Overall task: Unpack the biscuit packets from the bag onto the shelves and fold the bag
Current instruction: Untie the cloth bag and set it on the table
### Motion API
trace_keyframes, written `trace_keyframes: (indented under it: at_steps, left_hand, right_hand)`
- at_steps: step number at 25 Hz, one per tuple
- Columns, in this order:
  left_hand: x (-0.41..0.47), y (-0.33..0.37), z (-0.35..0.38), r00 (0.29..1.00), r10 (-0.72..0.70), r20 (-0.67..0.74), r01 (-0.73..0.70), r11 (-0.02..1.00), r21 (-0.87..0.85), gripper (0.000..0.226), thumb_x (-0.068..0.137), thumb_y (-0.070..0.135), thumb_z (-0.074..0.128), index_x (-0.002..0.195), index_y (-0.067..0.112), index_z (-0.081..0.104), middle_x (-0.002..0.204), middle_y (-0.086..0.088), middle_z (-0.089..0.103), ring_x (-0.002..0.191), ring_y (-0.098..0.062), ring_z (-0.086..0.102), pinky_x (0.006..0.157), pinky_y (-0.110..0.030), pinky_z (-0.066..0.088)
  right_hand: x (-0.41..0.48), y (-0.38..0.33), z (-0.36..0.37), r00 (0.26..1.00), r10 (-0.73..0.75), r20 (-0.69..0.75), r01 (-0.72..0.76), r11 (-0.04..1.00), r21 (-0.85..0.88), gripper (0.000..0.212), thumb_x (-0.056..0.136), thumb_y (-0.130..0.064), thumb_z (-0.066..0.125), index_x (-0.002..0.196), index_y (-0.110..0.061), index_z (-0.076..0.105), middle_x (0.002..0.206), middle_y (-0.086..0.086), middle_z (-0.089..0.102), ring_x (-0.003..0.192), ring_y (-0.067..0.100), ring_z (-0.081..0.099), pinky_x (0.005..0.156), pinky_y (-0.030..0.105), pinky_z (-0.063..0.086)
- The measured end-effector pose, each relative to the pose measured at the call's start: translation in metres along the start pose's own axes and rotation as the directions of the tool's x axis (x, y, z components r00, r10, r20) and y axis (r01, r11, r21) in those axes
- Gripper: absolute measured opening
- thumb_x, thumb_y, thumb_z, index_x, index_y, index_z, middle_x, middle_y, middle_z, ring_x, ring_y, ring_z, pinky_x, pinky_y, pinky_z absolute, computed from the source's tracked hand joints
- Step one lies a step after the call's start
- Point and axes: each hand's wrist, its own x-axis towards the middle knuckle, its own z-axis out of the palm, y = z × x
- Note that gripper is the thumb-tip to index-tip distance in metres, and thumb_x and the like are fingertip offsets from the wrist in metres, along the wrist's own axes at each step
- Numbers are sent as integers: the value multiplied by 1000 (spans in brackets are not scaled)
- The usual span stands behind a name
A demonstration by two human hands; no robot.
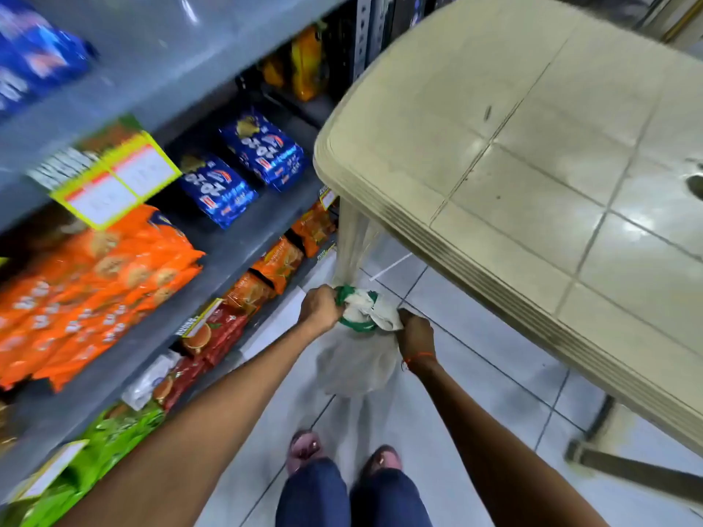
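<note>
A pale cloth bag (355,361) with green trim at its mouth hangs low over the floor, in front of my feet. My left hand (321,308) grips the left side of the bag's mouth. My right hand (416,332) grips the right side, an orange thread around its wrist. The bag's lower part is blurred and what it holds is hidden. On the left, grey shelves (236,249) carry orange biscuit packets (99,283) and blue biscuit packets (236,169).
A beige plastic table (513,154) fills the right side, its leg just behind the bag. Red packets (217,332) and green packets (110,439) lie on lower shelves. Yellow price tags (118,180) hang off a shelf edge. Grey floor tiles (475,359) lie below.
</note>
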Motion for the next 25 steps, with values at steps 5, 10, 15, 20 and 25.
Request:
trace_keyframes:
  at_steps: [5, 10, 15, 20, 25]
  left_hand:
    - [-99, 50, -141, 997, 43, -62, -44, 999, -22, 26, 85, 21, 64, 84, -5, 69, 75, -19, 61, 76, -27, 58, 62, -38, 35]
    - [-179, 102, -279, 981, 139, -133, -150, 986, -73, 29, 82, 19, 68, 71, -7, 64, 74, -33, 60, 69, -35, 60, 60, -33, 30]
    - [-214, 176, -383, 885, 364, -290, -425, 886, -186, 48, 82, 12, 70, 44, 15, 40, 36, 5, 37, 42, -10, 35, 41, -25, 23]
    - [-203, 243, -423, 766, 514, -385, -628, 724, -283, 28, 85, 14, 67, 93, -13, 67, 80, -15, 60, 74, -17, 50, 68, -31, 37]
    - [-158, 308, -434, 667, 507, -545, -708, 659, -253, 29, 73, 33, 63, 78, 5, 65, 72, -13, 52, 65, -16, 42, 63, -32, 31]
  right_hand:
    - [-81, -106, -112, 987, -107, 117, 125, 979, -162, 27, 86, -5, 50, 107, -2, 65, 115, 25, 67, 109, 37, 62, 87, 38, 50]
    - [-129, -209, -234, 937, -211, 279, 293, 909, -297, 25, 83, -13, 63, 100, 5, 65, 102, 23, 70, 90, 20, 67, 67, 30, 46]
    - [-164, -288, -361, 929, -299, 217, 329, 937, -117, 26, 78, -8, 73, 59, -5, 56, 51, -3, 62, 47, 10, 63, 34, 24, 52]
    - [-177, -310, -443, 931, -361, -45, 363, 932, 25, 22, 82, -3, 68, 90, 16, 63, 87, 24, 62, 80, 38, 70, 74, 44, 61]
    - [-140, -310, -482, 867, -402, -294, 374, 916, -148, 14, 85, -12, 64, 84, 2, 66, 89, 26, 67, 87, 36, 68, 77, 38, 58]
